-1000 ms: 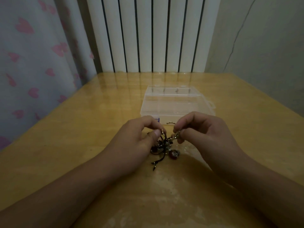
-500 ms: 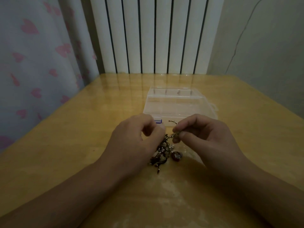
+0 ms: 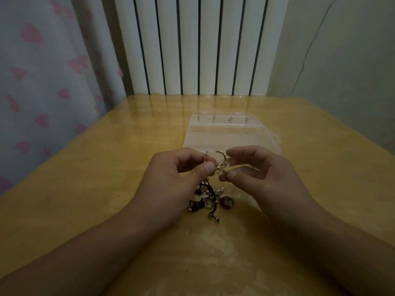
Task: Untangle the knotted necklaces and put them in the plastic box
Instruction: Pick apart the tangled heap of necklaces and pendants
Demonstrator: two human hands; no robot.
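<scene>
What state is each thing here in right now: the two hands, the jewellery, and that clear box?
left hand: pinches a strand of the necklaces.
right hand: pinches another strand, close to the left hand.
necklaces: knotted together, upper part lifted, the rest on the table.
plastic box: behind the hands; no necklace visible inside.

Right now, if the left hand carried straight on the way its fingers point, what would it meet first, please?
The left hand points right, across the pinched gold chain. It would most likely meet the right hand first, its fingertips just opposite. Depth between them is unclear; the plastic box lies farther back.
</scene>
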